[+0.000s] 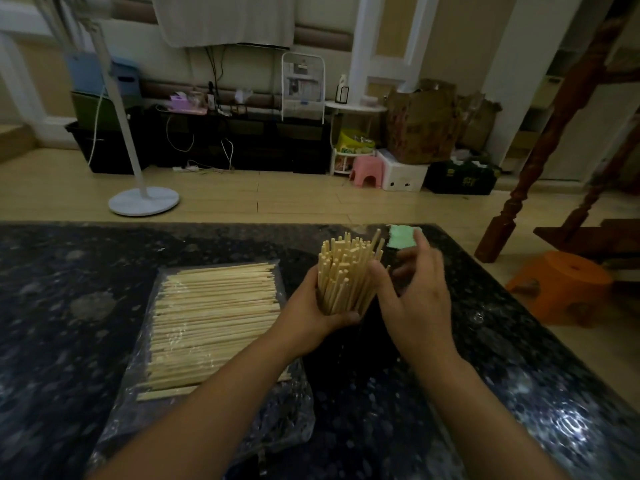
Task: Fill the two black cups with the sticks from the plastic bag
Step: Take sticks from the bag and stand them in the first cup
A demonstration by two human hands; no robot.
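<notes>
In the middle of the frame the left hand (313, 308) wraps its fingers round a bunch of wooden sticks (346, 271) standing upright. Can't see a black cup; it may be hidden under the hand, can't tell. The right hand (412, 299) is just beside the bunch, fingers spread, thumb touching the sticks, holding nothing. Lower left, more sticks (211, 323) lie flat on a clear plastic bag (277, 420) on the dark speckled table (52, 306). A green sponge (401, 236) sits behind the right hand, upper right of the table.

Stick bundle (346, 275) in left hand (311, 313)
</notes>
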